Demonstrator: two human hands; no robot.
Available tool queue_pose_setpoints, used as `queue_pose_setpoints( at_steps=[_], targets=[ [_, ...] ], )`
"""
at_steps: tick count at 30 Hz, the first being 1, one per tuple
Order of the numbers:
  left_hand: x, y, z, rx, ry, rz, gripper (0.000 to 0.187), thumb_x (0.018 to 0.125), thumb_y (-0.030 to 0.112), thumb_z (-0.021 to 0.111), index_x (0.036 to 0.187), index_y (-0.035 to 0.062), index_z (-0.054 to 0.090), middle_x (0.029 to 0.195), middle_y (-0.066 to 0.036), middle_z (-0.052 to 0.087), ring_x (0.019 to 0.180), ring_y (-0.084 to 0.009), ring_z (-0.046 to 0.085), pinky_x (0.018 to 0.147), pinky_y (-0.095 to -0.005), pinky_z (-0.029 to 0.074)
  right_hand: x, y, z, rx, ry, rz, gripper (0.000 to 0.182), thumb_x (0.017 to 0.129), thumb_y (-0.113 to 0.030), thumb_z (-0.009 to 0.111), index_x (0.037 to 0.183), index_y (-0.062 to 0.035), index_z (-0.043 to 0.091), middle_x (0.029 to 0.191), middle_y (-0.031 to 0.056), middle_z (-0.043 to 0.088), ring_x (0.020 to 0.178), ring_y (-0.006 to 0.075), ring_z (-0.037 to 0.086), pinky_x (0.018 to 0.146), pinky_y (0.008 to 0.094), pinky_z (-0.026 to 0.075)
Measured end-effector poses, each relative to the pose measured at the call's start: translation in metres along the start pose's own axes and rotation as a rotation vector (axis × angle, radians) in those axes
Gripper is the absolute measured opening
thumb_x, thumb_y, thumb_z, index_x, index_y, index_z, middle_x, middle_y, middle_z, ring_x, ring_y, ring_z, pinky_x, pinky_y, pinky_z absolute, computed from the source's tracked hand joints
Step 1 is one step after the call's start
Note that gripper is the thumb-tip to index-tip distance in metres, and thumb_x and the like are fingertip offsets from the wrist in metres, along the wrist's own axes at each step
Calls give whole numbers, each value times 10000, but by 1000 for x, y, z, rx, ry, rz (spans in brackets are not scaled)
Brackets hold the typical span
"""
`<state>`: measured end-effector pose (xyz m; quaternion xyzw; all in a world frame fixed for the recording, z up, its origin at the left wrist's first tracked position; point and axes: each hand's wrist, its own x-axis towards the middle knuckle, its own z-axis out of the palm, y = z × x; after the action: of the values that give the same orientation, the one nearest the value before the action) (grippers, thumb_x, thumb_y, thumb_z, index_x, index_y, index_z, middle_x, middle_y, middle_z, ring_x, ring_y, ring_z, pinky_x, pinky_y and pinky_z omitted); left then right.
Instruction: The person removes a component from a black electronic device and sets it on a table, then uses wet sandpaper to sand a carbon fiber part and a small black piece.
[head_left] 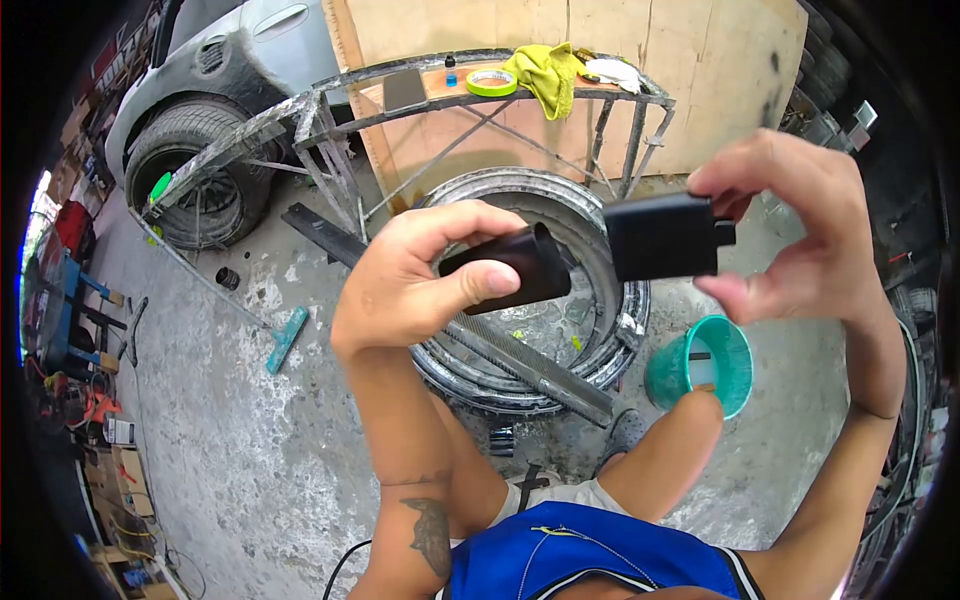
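My left hand [430,265] is wrapped round a dark, hollow case [530,268], its open end facing right. Just right of it, my right hand [790,220] pinches a flat black rectangular block [660,238] by its right end, between thumb and fingers. A small tab sticks out from that end of the block. The case and the block are apart, with a narrow gap between them. Both are held up in front of me, above a large round tyre or rim [530,400] on the floor.
A metal frame [350,122] carries green tape [492,82], a yellow-green cloth [545,75], a dark tablet-like slab [404,91] and a small blue bottle [451,72]. A teal bucket [735,375] stands right. A long metal bar [530,370] crosses the rim. A car wheel [200,180] is behind left.
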<state>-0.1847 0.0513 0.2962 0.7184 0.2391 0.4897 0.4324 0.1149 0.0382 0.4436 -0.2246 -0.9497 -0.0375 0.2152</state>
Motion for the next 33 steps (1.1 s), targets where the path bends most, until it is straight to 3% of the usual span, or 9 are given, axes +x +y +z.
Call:
queue_pose_setpoints(
  at_steps=[7,9,13,16,21,26,28,31,33],
  targets=[
    [-1,-6,-8,-47,45,19,411,847,193,829,1126,-61,667,1054,-97,703,1000,-163,660,928,-320,518,3,15,-2,31,25,24,556,599,-244,892,1035,29,681,922,96,682,794,177,676,719,272,553],
    [-5,-6,-10,-132,72,-2,405,855,176,824,1142,-57,657,1078,-85,694,1020,-153,650,940,-314,512,-1,24,-2,334,50,81,589,625,-148,889,1134,38,656,1053,84,699,963,154,698,904,283,557],
    [-7,-10,-18,-234,97,-26,400,869,142,814,1174,-44,635,1095,-52,672,1033,-126,624,955,-293,491,-7,51,4,788,144,232,720,661,-224,918,1225,61,572,1116,96,670,1049,155,664,984,286,512],
    [-6,-12,-19,-219,130,-14,396,860,140,822,1163,-42,645,1067,-42,670,1010,-117,617,941,-285,487,-9,64,8,916,191,283,729,671,-280,923,1218,49,571,1119,90,670,1041,146,662,980,273,506],
    [-5,-11,-20,-170,190,122,414,834,161,843,1139,-39,646,1068,-84,682,1009,-156,640,914,-301,503,-6,68,19,915,236,339,760,677,-427,901,1195,28,580,1020,60,680,919,111,663,854,242,534],
    [-4,-9,-21,-109,237,264,431,816,160,856,1129,-37,634,1092,-128,673,1031,-200,655,923,-329,516,-2,78,24,953,225,326,737,694,-421,890,1193,29,589,992,57,687,867,107,671,766,221,538],
    [-2,-6,-18,-94,313,308,369,800,95,848,1114,-6,683,1110,-80,664,1011,-147,612,902,-285,479,7,83,25,959,227,301,704,715,-391,884,1197,30,592,992,59,691,860,106,674,744,215,538],
    [5,-9,-13,-48,413,411,383,791,89,854,1132,15,697,1190,-97,624,1055,-148,599,903,-284,480,35,102,26,480,191,509,512,826,-230,819,1228,16,617,1057,70,703,914,96,673,763,210,539],
    [8,-10,-12,-10,459,420,393,787,86,856,1144,29,702,1219,-102,605,1072,-149,593,899,-286,483,58,131,41,319,212,529,479,825,-266,818,1181,16,665,1036,74,718,918,125,679,796,256,551]
  ],
)
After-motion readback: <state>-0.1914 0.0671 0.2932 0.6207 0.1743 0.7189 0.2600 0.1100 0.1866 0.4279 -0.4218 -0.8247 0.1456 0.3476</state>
